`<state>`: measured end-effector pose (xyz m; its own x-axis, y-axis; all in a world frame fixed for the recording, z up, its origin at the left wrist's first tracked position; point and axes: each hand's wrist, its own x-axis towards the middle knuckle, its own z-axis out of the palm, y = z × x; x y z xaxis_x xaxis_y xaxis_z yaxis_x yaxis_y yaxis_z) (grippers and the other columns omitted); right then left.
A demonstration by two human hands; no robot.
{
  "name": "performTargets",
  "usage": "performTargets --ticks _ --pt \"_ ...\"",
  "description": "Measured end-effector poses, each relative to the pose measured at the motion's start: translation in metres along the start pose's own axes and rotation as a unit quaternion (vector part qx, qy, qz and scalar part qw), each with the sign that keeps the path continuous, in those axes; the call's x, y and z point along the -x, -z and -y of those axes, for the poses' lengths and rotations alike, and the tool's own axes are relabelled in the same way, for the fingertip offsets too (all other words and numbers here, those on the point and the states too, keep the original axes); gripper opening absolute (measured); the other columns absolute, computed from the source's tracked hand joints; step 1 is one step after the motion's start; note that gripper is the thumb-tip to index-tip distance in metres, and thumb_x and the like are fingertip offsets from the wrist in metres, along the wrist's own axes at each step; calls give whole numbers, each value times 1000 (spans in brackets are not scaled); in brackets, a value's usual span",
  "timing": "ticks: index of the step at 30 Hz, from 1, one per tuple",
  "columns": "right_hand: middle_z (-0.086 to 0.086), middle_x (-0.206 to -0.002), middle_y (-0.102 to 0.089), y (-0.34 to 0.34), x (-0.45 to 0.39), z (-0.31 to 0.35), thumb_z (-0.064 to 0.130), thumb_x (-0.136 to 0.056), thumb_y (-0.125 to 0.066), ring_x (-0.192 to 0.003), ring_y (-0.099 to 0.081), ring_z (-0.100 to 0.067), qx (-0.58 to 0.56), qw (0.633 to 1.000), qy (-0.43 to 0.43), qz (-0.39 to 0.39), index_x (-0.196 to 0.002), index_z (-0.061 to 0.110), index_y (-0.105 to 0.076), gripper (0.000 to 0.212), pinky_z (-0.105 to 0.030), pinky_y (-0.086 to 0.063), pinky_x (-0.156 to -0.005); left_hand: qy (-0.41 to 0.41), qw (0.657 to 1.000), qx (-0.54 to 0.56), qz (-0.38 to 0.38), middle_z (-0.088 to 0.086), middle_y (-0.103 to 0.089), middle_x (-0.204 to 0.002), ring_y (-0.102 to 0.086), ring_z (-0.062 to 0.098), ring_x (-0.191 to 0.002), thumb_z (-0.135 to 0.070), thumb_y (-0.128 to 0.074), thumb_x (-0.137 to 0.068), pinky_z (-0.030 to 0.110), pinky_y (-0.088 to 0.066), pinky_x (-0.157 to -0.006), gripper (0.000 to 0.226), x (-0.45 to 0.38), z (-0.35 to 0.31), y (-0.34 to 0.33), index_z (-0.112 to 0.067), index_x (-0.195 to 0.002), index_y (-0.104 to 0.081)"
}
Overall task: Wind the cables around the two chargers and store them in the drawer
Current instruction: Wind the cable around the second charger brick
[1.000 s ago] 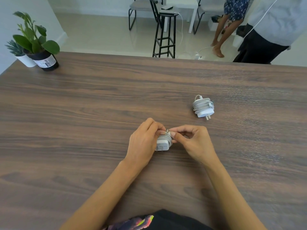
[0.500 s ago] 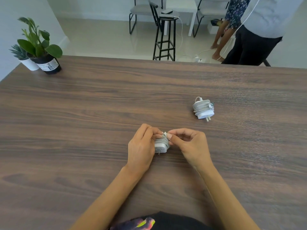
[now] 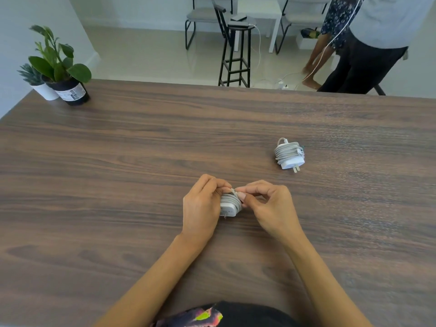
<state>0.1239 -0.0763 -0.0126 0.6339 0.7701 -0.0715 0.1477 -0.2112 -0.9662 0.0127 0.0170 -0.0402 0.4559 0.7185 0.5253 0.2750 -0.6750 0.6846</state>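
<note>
Two chargers | pot label unreadable | both hands pinching cable

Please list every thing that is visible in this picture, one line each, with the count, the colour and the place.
held charger: one, white, cable wound round it, table middle, between both hands
second charger: one, white, cable wound, lying free to the right
table: one, dark wood
potted plants: two, green, far left corner
stool: one, black, beyond the table
bystanders: two, far right
left hand: grips the held charger
right hand: pinches the cable end
</note>
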Motion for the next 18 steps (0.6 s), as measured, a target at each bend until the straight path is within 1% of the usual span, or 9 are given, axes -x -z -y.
performTargets --ticks 2,4,6,7,9,12,16,18 --pt "10 -77 -69 -2 2 0 5 -78 -74 -65 -67 -8 -16 1000 1 -1 -79 21 -76 17 -32 -59 -72 35 999 24 11 -4 -67 -79 -60 4 -75 2 -63 -79 11 -45 -67 14 -1 2 4 -9 -76 -70" --pt "9 -79 -70 -1 3 -3 8 -77 -75 -69 -67 -5 -2 1000 3 -8 -82 21 -77 14 -26 -56 -72 95 994 57 16 -13 -67 -77 -61 -1 -73 0 -71 -77 5 -42 -67 19 0 1 7 -19 -76 -70" --pt "10 -79 -71 0 5 -7 12 -75 -77 -74 -66 -1 22 1000 8 -15 -82 22 -77 12 -18 -52 -71 148 985 86 11 -18 -68 -74 -62 -4 -69 -4 -74 -76 5 -44 -65 26 4 -3 9 -29 -75 -67" --pt "11 -78 -71 -1 7 -9 14 -75 -78 -75 -66 0 23 1000 5 -18 -81 23 -77 11 -17 -51 -71 166 981 99 7 -18 -69 -74 -64 -4 -69 -4 -74 -77 7 -46 -65 28 8 -4 10 -31 -75 -65" --pt "11 -79 -72 -2 12 -12 16 -75 -78 -78 -67 -1 14 1000 -5 -21 -81 24 -77 10 -19 -52 -75 187 974 124 0 -16 -71 -75 -66 -2 -71 -3 -72 -78 12 -51 -67 29 16 -7 11 -31 -75 -65" --pt "8 -82 -75 -2 16 -15 16 -76 -77 -82 -69 -5 -17 1000 -25 -7 -81 21 -77 7 -20 -52 -78 211 966 148 -6 -11 -72 -76 -68 1 -73 -4 -72 -79 12 -51 -68 23 22 -9 14 -26 -76 -68" --pt "3 -75 -76 1 18 -12 16 -74 -79 -71 -69 -6 -59 995 -70 26 -79 16 -78 5 -13 -51 -65 217 963 158 5 -12 -72 -76 -69 2 -73 -2 -72 -78 12 -51 -69 19 22 -11 16 -21 -76 -70" --pt "-1 -73 -75 3 17 -9 16 -73 -79 -69 -69 -7 -60 994 -81 43 -78 14 -77 6 -14 -51 -63 208 964 165 4 -11 -72 -77 -69 2 -74 0 -71 -78 13 -51 -70 23 24 -11 17 -22 -76 -69"
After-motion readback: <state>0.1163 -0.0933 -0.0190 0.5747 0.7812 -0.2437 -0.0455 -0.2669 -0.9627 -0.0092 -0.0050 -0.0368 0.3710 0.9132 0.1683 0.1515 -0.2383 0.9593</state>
